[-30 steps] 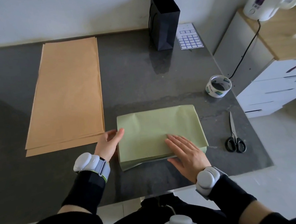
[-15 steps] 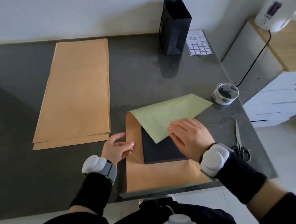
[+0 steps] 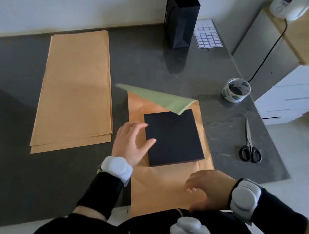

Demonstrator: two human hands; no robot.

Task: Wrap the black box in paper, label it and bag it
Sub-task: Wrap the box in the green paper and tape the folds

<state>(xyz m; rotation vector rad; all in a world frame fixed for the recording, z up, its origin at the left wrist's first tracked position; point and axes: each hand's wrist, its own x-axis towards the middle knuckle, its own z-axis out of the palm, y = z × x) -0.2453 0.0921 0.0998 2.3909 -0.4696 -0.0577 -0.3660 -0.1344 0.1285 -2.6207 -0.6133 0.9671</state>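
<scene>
While the black box [image 3: 173, 136] lies flat on the paper [image 3: 169, 191], long axis pointing away from the body, its left edge is touched by the left hand [image 3: 131, 144], fingers spread; the right hand [image 3: 209, 189] is curled over the sheet's near end, and whether it grips cannot be told.

Right hand [image 3: 209, 189] fingertips hidden (seemingly curled); white appliance [image 3: 294, 5] cropped.

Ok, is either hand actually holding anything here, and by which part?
Nothing plainly gripped. The left hand rests open against the left edge of the black box; the right hand sits curled over the near end of the paper, grip unclear.
</scene>
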